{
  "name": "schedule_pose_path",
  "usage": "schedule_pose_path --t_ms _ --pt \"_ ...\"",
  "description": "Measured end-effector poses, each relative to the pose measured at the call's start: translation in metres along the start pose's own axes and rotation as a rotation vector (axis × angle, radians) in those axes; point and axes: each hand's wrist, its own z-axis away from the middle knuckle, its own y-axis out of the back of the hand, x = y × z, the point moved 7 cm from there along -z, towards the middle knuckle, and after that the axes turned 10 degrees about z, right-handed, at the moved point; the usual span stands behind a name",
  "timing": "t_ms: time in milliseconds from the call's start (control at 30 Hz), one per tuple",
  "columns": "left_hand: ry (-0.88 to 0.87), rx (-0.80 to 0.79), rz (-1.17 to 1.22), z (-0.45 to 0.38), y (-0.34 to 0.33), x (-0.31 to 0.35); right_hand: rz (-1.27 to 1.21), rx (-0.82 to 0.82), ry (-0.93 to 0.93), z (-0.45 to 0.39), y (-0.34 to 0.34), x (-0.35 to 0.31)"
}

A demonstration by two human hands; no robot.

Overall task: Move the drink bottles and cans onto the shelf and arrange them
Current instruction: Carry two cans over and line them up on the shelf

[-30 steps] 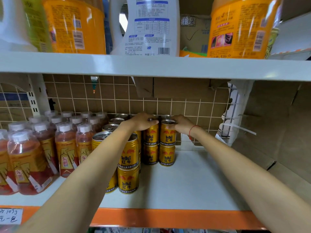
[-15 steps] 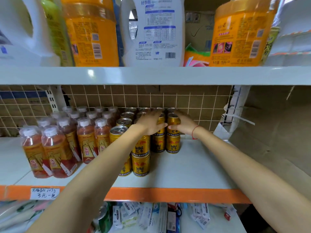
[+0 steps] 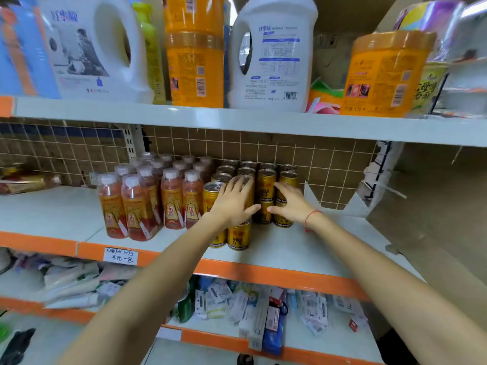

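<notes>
Gold Red Bull cans point(image 3: 266, 184) stand stacked two high in rows on the middle shelf point(image 3: 297, 251), running back to the wire grid. Left of them stand several orange drink bottles point(image 3: 171, 204) with white caps. My left hand point(image 3: 233, 202) is spread with straight fingers against the front of the upper cans, hiding part of the stack. My right hand point(image 3: 290, 204), with a red string on its wrist, has relaxed fingers over the cans at the right side of the stack. Neither hand grips a can.
The upper shelf point(image 3: 237, 119) carries white detergent jugs point(image 3: 271, 54) and orange tubs point(image 3: 387, 75). A handwritten price label point(image 3: 120, 255) sticks to the orange shelf edge. Small packets point(image 3: 253, 306) fill the lower shelf. A wrapped packet point(image 3: 29, 181) lies far left. Torn cardboard point(image 3: 374, 180) stands at the right.
My head has pulled back, so more of the shelving shows. Both hands have slid from the can tops down to the front of the stack and their fingers have straightened.
</notes>
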Motion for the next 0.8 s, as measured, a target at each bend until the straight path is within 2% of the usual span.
schedule_pose_path --t_ms 367,467,800 --pt "0.247 -0.022 -0.011 0.124 0.008 -0.038 0.035 -0.038 0.204 0.043 -0.044 -0.085" --pt "0.346 -0.020 -0.029 0.161 0.024 -0.066 0.108 -0.050 0.279 0.043 -0.056 -0.129" --pt "0.580 0.065 -0.123 0.283 0.102 -0.197 0.100 -0.125 0.542 0.029 -0.103 -0.310"
